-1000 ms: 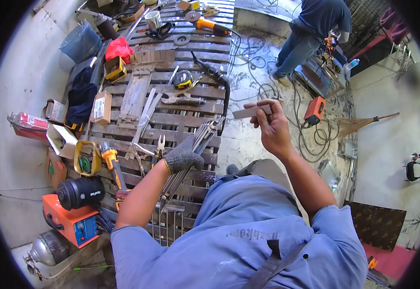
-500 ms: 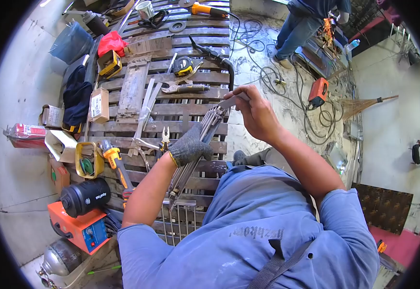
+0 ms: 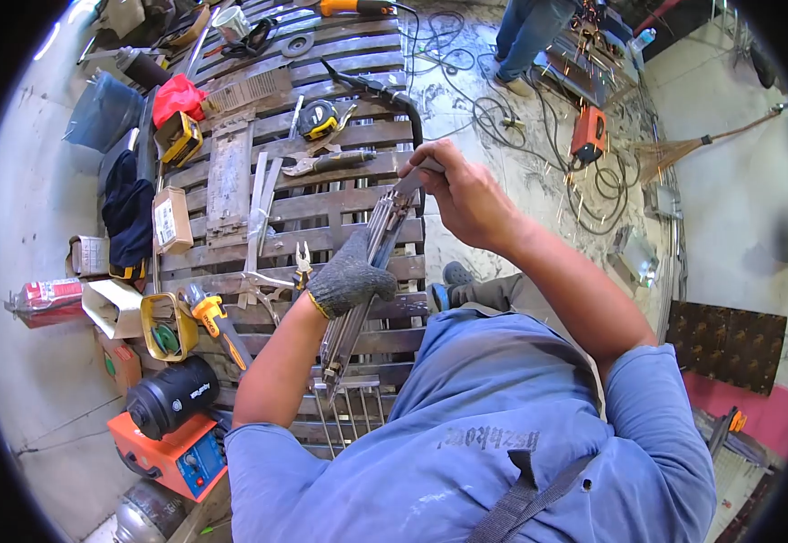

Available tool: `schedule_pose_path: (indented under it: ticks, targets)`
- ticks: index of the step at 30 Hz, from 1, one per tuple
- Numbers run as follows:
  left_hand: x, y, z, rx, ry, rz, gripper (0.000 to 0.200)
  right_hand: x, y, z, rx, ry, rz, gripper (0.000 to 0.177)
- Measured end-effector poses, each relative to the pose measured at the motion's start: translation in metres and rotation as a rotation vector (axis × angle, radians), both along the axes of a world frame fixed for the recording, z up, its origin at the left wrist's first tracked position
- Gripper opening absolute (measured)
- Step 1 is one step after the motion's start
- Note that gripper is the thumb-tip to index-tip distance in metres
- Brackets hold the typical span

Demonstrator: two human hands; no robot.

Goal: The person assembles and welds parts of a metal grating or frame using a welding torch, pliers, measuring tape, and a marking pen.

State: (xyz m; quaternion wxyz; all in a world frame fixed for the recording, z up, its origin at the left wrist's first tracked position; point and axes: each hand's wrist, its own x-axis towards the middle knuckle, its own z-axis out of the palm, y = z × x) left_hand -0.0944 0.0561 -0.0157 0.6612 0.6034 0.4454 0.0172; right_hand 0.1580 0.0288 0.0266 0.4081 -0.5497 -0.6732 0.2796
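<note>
My left hand [image 3: 351,274], in a dark grey knit glove, is closed around a bundle of thin metal bars [image 3: 343,342]. The bundle lies at a slant over the slatted metal table [image 3: 308,237], its far end towards my right hand. Bare and closed, my right hand [image 3: 474,201] pinches a small flat grey metal strip [image 3: 408,183] against the far end of the bars. Pliers [image 3: 303,262] stick up just left of my glove. Below the bundle's near end is a rack of thin rods [image 3: 349,412].
Left of centre lie locking pliers [image 3: 329,163], a tape measure [image 3: 319,119] and an angle grinder [image 3: 218,324]. A black flask [image 3: 174,395] rests on an orange machine [image 3: 170,452]. Cables [image 3: 493,118] cover the floor near another person [image 3: 528,41], where sparks fly.
The view has shifted, so the table and tools appear further left. Both hands keep their hold, and the strip in my right hand sits lower over the bar ends.
</note>
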Motion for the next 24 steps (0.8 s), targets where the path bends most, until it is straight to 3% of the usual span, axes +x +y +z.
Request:
schedule_pose_path:
  ticks: [7, 11, 14, 18, 22, 24]
  targets:
    - [0.009, 0.013, -0.002, -0.055, -0.011, -0.017, 0.087, 0.007, 0.002, -0.005, 0.067, -0.032, -0.010, 0.019]
    - [0.011, 0.014, -0.014, -0.015, -0.025, -0.027, 0.095, 0.014, 0.003, 0.003, -0.091, -0.094, -0.045, 0.018]
    - [0.011, 0.011, -0.013, 0.035, 0.029, -0.022, 0.096, 0.016, 0.002, 0.000, -0.045, -0.037, -0.023, 0.020]
    - [0.016, 0.007, 0.002, -0.094, 0.020, 0.029, 0.096, 0.016, 0.000, 0.008, -0.037, 0.092, -0.006, 0.024]
    - [0.011, 0.006, -0.028, 0.155, 0.004, 0.043, 0.084, 0.020, 0.010, 0.008, 0.089, 0.108, -0.041, 0.023]
    - [0.008, 0.003, -0.028, 0.119, -0.001, 0.089, 0.076, 0.021, 0.015, 0.013, 0.112, 0.085, -0.054, 0.020]
